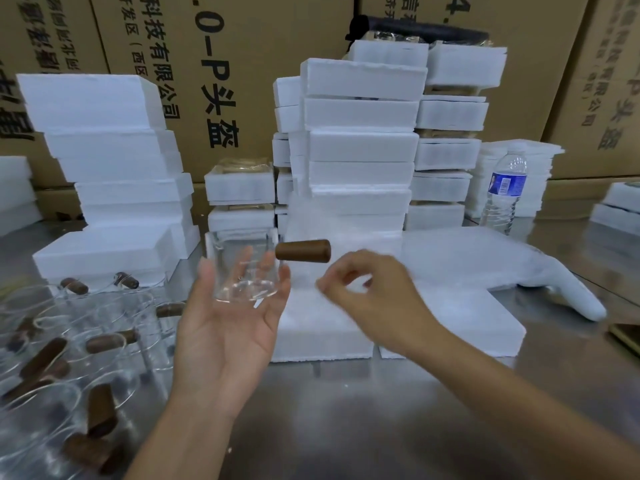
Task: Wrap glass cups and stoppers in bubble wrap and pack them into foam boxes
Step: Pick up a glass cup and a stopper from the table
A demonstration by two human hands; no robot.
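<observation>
My left hand (228,327) is palm up and holds a clear glass cup (247,275) between thumb and fingers, tilted with its mouth away from me. A brown wooden stopper (303,251) is in the air just right of the cup's rim, lying level, touching neither hand that I can see. My right hand (367,296) hovers below and right of the stopper, blurred, its fingers curled with thumb and forefinger together; nothing shows between them. Two low white foam boxes (346,327) lie on the metal table under both hands. A sheet of bubble wrap (485,261) lies behind them to the right.
Several glass cups with brown stoppers (69,344) crowd the table's left side. Foam box stacks stand at left (114,161) and centre (360,147), in front of cardboard cartons. A water bottle (505,192) stands at right, and a phone (627,337) lies at the right edge.
</observation>
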